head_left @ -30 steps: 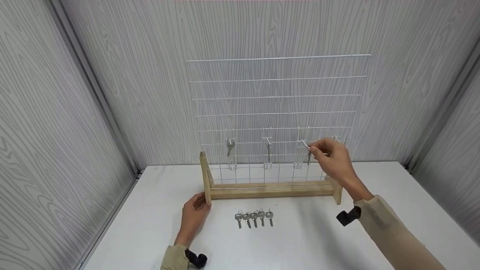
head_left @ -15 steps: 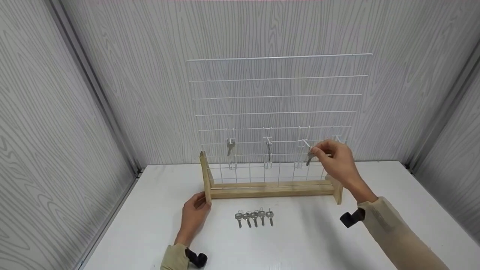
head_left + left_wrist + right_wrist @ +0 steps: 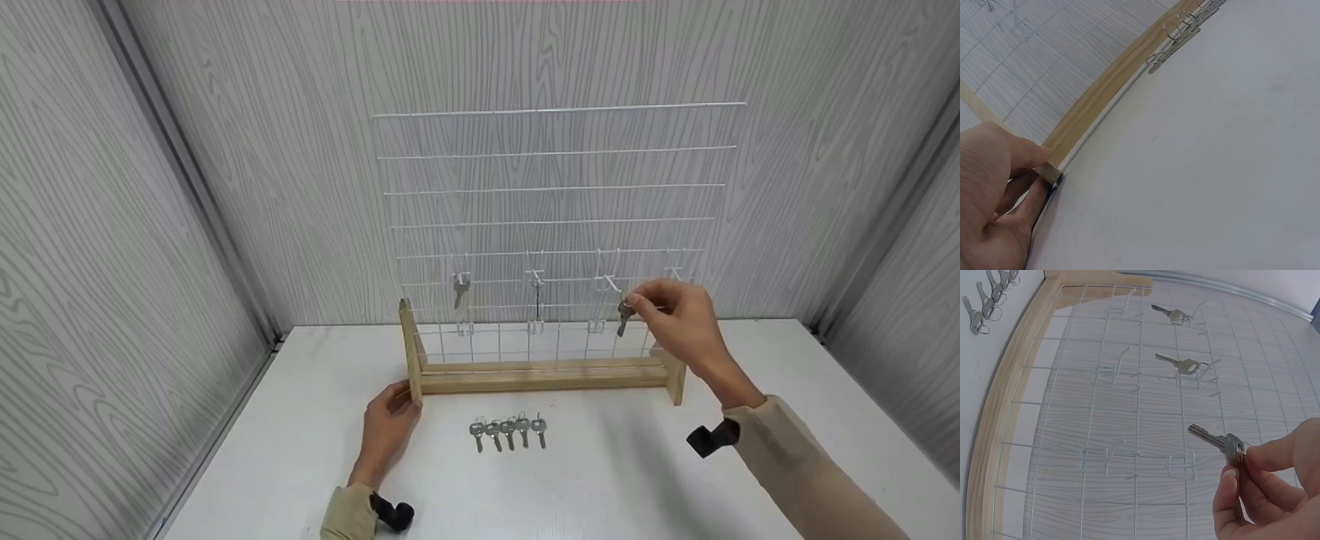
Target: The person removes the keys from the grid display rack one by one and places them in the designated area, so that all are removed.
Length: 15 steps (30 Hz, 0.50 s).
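Note:
My right hand [image 3: 679, 319] pinches a silver key [image 3: 625, 315] by its ring between thumb and fingers. The key [image 3: 1233, 447] hangs just in front and to the right of the third upper hook [image 3: 612, 283] on a white wire grid rack [image 3: 559, 223]. Whether the ring touches the hook tip cannot be told. Down at the left, my left hand [image 3: 390, 424] grips the rack's wooden end foot [image 3: 411, 356], thumb on one side and fingers on the other. Two other keys hang on upper hooks: the left key [image 3: 461, 291] and the middle key [image 3: 538, 296].
Several ringed keys [image 3: 508, 427] lie in a row on the white table [image 3: 570, 487] before the rack's wooden base bar [image 3: 544, 383]. A fourth upper hook [image 3: 675, 273] is partly behind my right hand. Lower hooks [image 3: 535, 328] line the grid. Grained panels [image 3: 300, 187] enclose the table.
My right hand has moved slightly right and back from the third hook's tip, carrying the key, which now shows more fully. The left hand keeps its place on the wooden foot.

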{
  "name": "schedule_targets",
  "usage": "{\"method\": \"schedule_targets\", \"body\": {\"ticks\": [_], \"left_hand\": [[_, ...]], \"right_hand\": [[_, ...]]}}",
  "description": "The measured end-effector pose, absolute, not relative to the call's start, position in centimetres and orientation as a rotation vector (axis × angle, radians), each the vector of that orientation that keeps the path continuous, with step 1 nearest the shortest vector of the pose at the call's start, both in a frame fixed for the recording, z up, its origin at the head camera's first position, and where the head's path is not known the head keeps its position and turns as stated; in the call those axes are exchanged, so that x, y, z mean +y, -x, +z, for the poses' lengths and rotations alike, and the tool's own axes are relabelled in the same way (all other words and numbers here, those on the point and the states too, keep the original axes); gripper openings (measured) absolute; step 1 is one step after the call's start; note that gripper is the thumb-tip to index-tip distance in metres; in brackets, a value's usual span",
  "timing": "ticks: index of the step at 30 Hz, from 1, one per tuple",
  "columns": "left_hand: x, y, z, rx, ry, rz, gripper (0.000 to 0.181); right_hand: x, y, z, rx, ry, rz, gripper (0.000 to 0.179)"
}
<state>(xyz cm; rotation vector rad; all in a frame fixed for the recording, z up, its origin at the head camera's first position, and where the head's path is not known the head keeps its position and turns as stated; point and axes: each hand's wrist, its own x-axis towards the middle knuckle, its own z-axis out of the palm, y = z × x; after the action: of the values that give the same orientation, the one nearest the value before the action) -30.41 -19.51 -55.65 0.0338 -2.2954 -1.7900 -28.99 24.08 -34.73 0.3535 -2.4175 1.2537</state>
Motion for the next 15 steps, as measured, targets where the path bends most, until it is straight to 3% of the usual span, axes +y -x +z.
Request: {"method": "schedule_targets", "body": {"ticks": [15], "left_hand": [[-19.5,30.5,-55.8,-2.302,-0.047,-1.787,0.045]], "right_hand": [[23.5,29.0,-35.9,-2.405,-0.437,1.307,0.016]]}}
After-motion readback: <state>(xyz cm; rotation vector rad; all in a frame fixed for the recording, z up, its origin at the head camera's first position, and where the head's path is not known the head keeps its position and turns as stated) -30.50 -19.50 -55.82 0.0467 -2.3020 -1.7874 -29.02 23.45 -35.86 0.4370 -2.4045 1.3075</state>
